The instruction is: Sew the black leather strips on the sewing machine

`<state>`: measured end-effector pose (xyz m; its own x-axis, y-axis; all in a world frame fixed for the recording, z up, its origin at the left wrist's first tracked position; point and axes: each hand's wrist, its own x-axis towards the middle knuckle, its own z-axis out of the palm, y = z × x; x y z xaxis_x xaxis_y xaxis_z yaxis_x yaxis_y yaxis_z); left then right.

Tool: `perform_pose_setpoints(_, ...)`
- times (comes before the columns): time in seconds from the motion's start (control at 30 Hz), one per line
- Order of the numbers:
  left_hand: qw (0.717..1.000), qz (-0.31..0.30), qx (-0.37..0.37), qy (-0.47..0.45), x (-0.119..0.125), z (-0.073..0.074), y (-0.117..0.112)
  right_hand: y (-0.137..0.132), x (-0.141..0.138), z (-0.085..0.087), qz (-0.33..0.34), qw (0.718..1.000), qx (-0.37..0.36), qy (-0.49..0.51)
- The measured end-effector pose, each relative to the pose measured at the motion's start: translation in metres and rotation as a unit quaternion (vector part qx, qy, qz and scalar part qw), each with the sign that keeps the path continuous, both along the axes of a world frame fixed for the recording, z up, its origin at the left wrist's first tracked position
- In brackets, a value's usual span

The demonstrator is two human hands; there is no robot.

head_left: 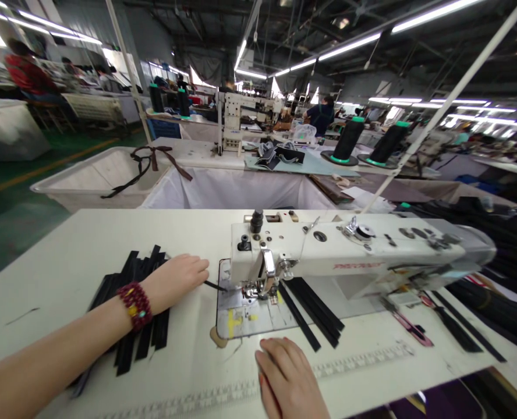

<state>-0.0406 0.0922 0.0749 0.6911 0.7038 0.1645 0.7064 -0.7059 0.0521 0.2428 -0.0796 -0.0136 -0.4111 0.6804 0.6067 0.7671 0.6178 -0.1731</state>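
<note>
My left hand, with a dark red beaded bracelet on its wrist, is closed to the left of the sewing machine's needle area. A thin black strip runs from its fingers toward the presser foot. Beneath that forearm lies a pile of black fabric strips. My right hand rests at the table's front, fingers loosely bent and slightly apart, with nothing visible in them. Its underside is hidden. The white sewing machine stands just beyond, with more black strips lying right of its needle.
A printed measuring scale runs along the table's front. Pink-handled snips and further black strips lie at the right, near dark stacked fabric. Behind the machine are a white-lined bin, thread cones and another sewing machine.
</note>
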Motion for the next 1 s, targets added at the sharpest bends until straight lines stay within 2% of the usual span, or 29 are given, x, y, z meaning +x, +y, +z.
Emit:
perform_pose_setpoints(0.07, 0.995, 0.029, -0.096, -0.02, -0.013, 0.005, -0.038, -0.005, -0.008, 0.001, 0.01, 1.0, 0.029, 0.007)
perform_pose_setpoints(0.13, 0.963, 0.095, -0.226, -0.113, -0.009, 0.001, -0.079, -0.013, -0.024, -0.002, 0.027, 0.996, 0.08, 0.02)
perform_pose_setpoints(0.17, 0.929, 0.109, -0.315, -0.16, 0.0, -0.004, -0.097, -0.018, -0.035, -0.004, 0.034, 0.993, 0.106, 0.035)
perform_pose_setpoints(0.23, 0.831, 0.14, -0.475, -0.254, 0.024, -0.018, -0.125, -0.026, -0.054, -0.005, 0.038, 0.985, 0.145, 0.081)
perform_pose_setpoints(0.27, 0.795, 0.142, -0.515, -0.287, 0.036, -0.025, -0.132, -0.029, -0.06, -0.004, 0.025, 0.983, 0.148, 0.102)
perform_pose_setpoints(0.3, 0.78, 0.142, -0.527, -0.306, 0.046, -0.031, -0.135, -0.03, -0.062, -0.002, 0.012, 0.983, 0.146, 0.114)
perform_pose_setpoints(0.33, 0.787, 0.15, -0.508, -0.317, 0.054, -0.036, -0.135, -0.03, -0.06, 0.0, 0.003, 0.984, 0.136, 0.111)
perform_pose_setpoints(0.37, 0.813, 0.153, -0.461, -0.321, 0.059, -0.04, -0.131, -0.029, -0.055, 0.003, 0.004, 0.988, 0.126, 0.094)
perform_pose_setpoints(0.43, 0.888, 0.144, -0.315, -0.303, 0.06, -0.045, -0.12, -0.023, -0.04, 0.008, 0.026, 0.995, 0.094, 0.032)
perform_pose_setpoints(0.5, 0.946, 0.099, -0.177, -0.251, 0.056, -0.047, -0.107, -0.017, -0.028, 0.007, 0.027, 0.997, 0.078, 0.013)
perform_pose_setpoints(0.57, 0.977, 0.049, -0.097, -0.185, 0.051, -0.05, -0.097, -0.011, -0.025, 0.001, 0.006, 0.996, 0.082, 0.031)
perform_pose_setpoints(0.63, 0.99, 0.013, -0.053, -0.134, 0.049, -0.056, -0.091, -0.006, -0.029, -0.007, -0.012, 0.995, 0.088, 0.04)
perform_pose_setpoints(0.77, 0.996, -0.028, -0.007, -0.085, 0.048, -0.071, -0.086, 0.004, -0.039, -0.017, -0.019, 0.995, 0.092, 0.029)
perform_pose_setpoints(0.87, 0.997, -0.033, 0.011, -0.067, 0.049, -0.081, -0.086, 0.008, -0.041, -0.016, -0.02, 0.993, 0.106, 0.037)
perform_pose_setpoints(1.0, 0.998, -0.03, 0.021, -0.058, 0.049, -0.085, -0.087, 0.009, -0.044, -0.011, -0.029, 0.992, 0.121, 0.039)
